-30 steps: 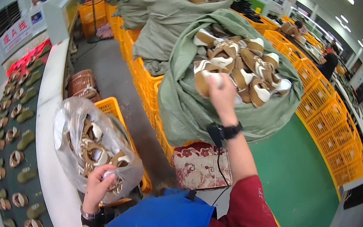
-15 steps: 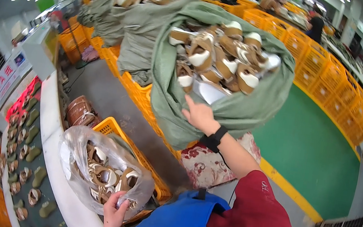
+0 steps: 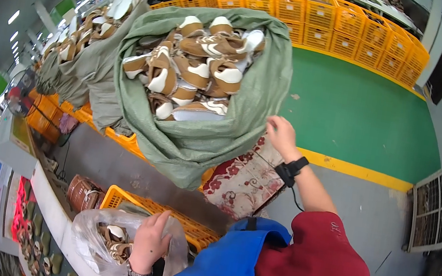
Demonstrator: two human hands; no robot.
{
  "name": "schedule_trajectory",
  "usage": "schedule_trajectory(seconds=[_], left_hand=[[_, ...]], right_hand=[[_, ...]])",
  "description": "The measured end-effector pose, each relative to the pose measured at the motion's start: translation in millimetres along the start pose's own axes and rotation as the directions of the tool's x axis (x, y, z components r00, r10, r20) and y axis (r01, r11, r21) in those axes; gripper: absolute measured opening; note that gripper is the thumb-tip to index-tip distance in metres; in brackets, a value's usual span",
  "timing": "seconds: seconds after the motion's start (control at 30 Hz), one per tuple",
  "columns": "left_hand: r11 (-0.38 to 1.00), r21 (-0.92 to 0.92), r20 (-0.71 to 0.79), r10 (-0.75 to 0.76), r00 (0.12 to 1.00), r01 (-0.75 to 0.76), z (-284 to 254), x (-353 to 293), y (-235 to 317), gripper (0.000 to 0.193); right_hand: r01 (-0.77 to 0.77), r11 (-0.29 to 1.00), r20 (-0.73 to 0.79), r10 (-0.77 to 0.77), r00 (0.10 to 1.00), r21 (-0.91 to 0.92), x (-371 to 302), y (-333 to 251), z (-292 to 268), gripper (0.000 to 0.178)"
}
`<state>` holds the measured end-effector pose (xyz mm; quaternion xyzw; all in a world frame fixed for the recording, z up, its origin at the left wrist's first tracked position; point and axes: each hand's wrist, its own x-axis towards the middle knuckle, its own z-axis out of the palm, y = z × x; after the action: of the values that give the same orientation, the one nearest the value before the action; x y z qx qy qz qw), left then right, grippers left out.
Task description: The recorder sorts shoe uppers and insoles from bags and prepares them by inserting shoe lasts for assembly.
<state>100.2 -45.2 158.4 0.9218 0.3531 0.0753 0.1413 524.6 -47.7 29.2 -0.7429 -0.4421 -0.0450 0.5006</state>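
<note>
My left hand (image 3: pixel 151 241) is over a clear plastic bag (image 3: pixel 87 232), its fingers stretched upward and thumb apart. Inside the bag lie brown-and-white shoes (image 3: pixel 114 245), partly covered by the hand. My right hand (image 3: pixel 283 137) is at the right edge of a big green woven sack (image 3: pixel 184 152). Its fingers are curled in against that edge; whether they grip the cloth is hidden. The sack is rolled open and heaped with brown-and-white shoe uppers (image 3: pixel 194 70), some with white linings showing.
A yellow crate (image 3: pixel 125 198) stands behind the plastic bag, beside a brown bucket-like container (image 3: pixel 84 192). More shoes fill a grey sack (image 3: pixel 98 72) at left. Stacked yellow crates (image 3: pixel 348 28) line the far side. A conveyor with shoe parts (image 3: pixel 41 248) runs at lower left.
My view has swung to the right. My right hand has moved from the sack's near rim to its right edge, its pointing finger now curled. My left hand's fingers have straightened off the plastic bag's edge.
</note>
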Motion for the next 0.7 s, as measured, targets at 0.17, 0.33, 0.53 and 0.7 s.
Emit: schedule_trajectory(seconds=[0.17, 0.33, 0.53, 0.7], left_hand=[[0.968, -0.187, 0.264, 0.212, 0.941, -0.166, 24.1, 5.0, 4.2, 0.054], [0.823, -0.48, 0.283, 0.472, 0.835, -0.302, 30.7, 5.0, 14.9, 0.052], [0.884, -0.307, 0.219, 0.426, 0.878, -0.352, 98.7, 64.2, 35.9, 0.06], [0.851, -0.314, 0.092, 0.469, 0.878, -0.422, 111.9, 101.7, 88.1, 0.064]], right_hand=[[-0.177, 0.778, 0.528, 0.555, 0.643, -0.602, -160.9, 212.1, -49.6, 0.027], [-0.253, 0.423, 0.43, 0.903, 0.031, -0.87, -380.4, 255.8, -122.6, 0.024], [-0.312, 0.648, 0.65, 0.751, 0.116, -0.694, -459.8, 192.8, -182.4, 0.025], [-0.717, 0.35, 0.429, 0.9, 0.08, -0.602, -411.1, 215.0, -177.3, 0.02]])
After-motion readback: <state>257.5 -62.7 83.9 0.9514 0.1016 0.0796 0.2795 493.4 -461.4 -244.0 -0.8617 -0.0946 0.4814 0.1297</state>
